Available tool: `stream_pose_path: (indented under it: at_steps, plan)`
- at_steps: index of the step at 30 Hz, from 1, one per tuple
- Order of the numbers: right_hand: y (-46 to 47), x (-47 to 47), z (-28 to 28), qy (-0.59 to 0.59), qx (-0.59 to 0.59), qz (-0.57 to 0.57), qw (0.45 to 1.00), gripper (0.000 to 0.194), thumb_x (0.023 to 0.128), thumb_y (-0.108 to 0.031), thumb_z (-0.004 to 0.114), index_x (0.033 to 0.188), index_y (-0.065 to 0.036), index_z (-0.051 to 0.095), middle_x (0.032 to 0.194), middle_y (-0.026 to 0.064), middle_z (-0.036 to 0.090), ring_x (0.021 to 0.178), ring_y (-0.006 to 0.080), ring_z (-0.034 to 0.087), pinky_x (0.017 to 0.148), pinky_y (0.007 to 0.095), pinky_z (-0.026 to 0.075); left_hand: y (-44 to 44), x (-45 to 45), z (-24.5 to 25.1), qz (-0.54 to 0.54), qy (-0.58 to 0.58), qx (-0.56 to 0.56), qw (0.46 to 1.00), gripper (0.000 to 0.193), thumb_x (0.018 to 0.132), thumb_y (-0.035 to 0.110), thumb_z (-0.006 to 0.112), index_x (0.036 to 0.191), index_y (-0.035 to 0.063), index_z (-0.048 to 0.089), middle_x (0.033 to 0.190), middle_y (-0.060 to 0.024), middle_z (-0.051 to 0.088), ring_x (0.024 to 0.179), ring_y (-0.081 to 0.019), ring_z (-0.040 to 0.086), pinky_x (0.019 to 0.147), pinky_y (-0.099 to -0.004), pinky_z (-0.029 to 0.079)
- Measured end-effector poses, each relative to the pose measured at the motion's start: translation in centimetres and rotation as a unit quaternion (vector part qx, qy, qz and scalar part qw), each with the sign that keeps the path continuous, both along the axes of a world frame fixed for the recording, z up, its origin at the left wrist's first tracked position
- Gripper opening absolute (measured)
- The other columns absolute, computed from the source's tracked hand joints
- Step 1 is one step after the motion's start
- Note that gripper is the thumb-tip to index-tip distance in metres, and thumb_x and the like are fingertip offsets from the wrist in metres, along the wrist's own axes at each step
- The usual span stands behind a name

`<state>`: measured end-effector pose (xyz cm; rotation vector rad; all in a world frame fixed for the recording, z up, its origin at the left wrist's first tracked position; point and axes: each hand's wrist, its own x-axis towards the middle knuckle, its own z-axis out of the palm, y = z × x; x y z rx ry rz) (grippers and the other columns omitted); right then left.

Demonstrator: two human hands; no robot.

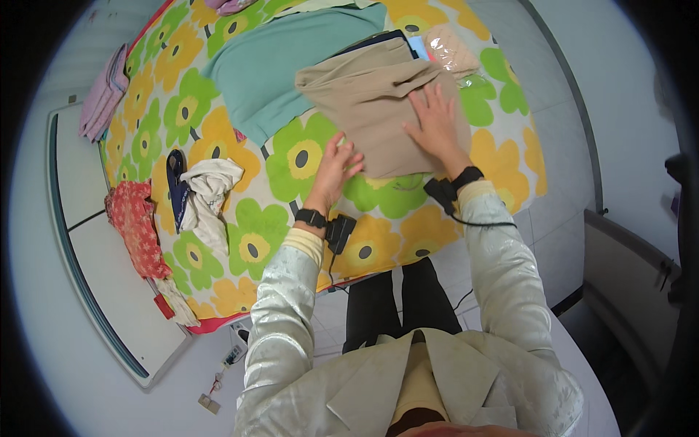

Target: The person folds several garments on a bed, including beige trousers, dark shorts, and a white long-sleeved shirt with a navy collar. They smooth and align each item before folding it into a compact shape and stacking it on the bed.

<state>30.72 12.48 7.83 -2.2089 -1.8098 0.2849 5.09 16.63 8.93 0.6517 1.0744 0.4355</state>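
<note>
A beige garment (377,120) lies folded on a bed with a flowered sheet (306,191). My right hand (434,123) rests on its right part with the fingers spread, holding nothing. At the garment's lower left edge is my left hand (336,172), its fingers apart and curled; whether they touch the cloth is hard to tell. A teal garment (262,71) is spread to the upper left, partly under or against the beige one. Dark folded cloth (390,38) shows behind the beige garment. Both wrists wear black straps with small black devices and cables.
A plastic-wrapped peach item (450,52) lies at the upper right. White cloth (210,191) and a navy cloth piece (176,188) lie to the left. Red patterned cloth (139,229) and folded pink cloth (105,95) are at the bed's left edge. A power strip (232,355) is on the floor.
</note>
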Motion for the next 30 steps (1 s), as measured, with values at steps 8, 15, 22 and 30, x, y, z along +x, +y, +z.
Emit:
stream_pose_path:
  at_steps: [8, 15, 22, 30]
  plan:
    - [0.7, 1.6, 0.4, 0.025, 0.007, -0.100, 0.995, 0.069, 0.079, -0.041, 0.072, 0.142, -0.034, 0.045, 0.153, 0.0144, 0.030, 0.136, 0.0398, 0.033, 0.102, 0.0561, 0.037, -0.7, -0.5, -5.7, -0.092, 0.167, 0.175, 0.966, 0.084, 0.087, 0.030, 0.070, 0.152, 0.0082, 0.021, 0.135, -0.0158, 0.042, 0.116, -0.0260, 0.050, 0.099, -0.0402, 0.043]
    - [0.9, 2.8, 0.2, 0.066, 0.109, -0.081, 0.989, 0.044, 0.076, -0.013, 0.073, 0.117, -0.021, 0.059, 0.114, 0.0117, 0.056, 0.104, 0.0361, 0.054, 0.085, 0.0446, 0.047, 4.5, 4.0, -7.0, -0.005, 0.026, 0.239, 0.971, 0.083, 0.083, 0.021, 0.075, 0.145, -0.0014, 0.023, 0.139, -0.0206, 0.041, 0.127, -0.0280, 0.044, 0.103, -0.0372, 0.041]
    - [6.2, 4.7, 3.0, 0.058, 0.242, -0.091, 0.964, 0.023, 0.081, -0.008, 0.065, 0.103, -0.013, 0.064, 0.103, 0.0124, 0.059, 0.094, 0.0351, 0.057, 0.079, 0.0443, 0.046, 7.7, 8.4, -3.2, 0.082, -0.119, 0.132, 0.981, 0.046, 0.093, 0.011, 0.060, 0.131, 0.0045, 0.034, 0.115, -0.0113, 0.056, 0.099, -0.0170, 0.058, 0.079, -0.0300, 0.051]
    - [6.3, -3.8, 0.4, -0.088, -0.039, 0.046, 0.994, 0.076, 0.081, -0.051, 0.068, 0.148, -0.039, 0.034, 0.160, 0.0116, 0.017, 0.144, 0.0446, 0.015, 0.104, 0.0751, 0.018, 6.4, 6.9, -7.4, 0.052, -0.071, 0.232, 0.969, 0.050, 0.098, 0.016, 0.054, 0.140, 0.0015, 0.032, 0.111, -0.0130, 0.058, 0.094, -0.0167, 0.060, 0.081, -0.0315, 0.051]
